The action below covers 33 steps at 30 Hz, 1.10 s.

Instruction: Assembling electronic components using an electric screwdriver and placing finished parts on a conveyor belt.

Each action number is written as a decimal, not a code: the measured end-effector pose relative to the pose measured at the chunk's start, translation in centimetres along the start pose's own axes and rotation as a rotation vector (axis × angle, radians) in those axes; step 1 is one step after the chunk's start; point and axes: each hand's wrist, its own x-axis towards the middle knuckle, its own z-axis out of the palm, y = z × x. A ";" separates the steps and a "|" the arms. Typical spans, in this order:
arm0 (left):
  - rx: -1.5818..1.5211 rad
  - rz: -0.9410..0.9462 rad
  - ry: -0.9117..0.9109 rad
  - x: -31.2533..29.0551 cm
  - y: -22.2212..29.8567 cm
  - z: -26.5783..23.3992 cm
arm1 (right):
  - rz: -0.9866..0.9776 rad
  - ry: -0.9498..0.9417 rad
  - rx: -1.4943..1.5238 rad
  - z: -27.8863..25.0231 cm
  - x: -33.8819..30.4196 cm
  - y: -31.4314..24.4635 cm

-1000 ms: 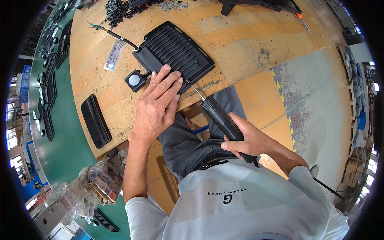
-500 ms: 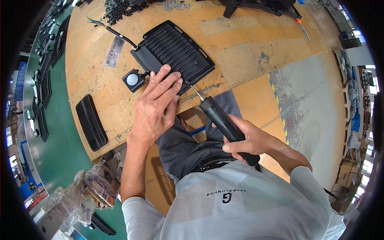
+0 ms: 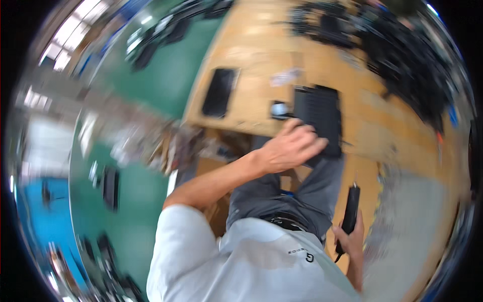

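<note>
The picture is blurred by head motion. My left hand (image 3: 292,147) rests with curled fingers on the near edge of a black ribbed rectangular panel (image 3: 319,111) lying on the wooden workbench (image 3: 251,75). My right hand (image 3: 349,236) is low at my side, gripping a black electric screwdriver (image 3: 350,209) that points up and away from the panel. A small black part with a pale round face (image 3: 279,109) lies just left of the panel.
A long black flat part (image 3: 219,92) lies at the bench's left end. A pile of black parts (image 3: 397,45) fills the bench's far right. A white slip (image 3: 284,78) lies behind the panel. Green floor (image 3: 166,70) with more black parts lies to the left.
My head has swung left, blurring the view. My right hand has drawn the screwdriver back from the panel's edge down to my side. My left hand stays on the panel.
</note>
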 end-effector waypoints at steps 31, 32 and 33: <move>0.947 -1.273 -0.167 -35.3 22.1 -30.1 | -0.095 -0.849 -0.355 12.0 6.5 0.6; 0.959 -1.234 -0.174 -35.4 20.9 -29.5 | -0.106 -0.843 -0.396 12.3 6.3 0.2; 0.974 -1.197 -0.181 -35.5 19.5 -28.8 | -0.118 -0.839 -0.439 12.6 6.2 0.1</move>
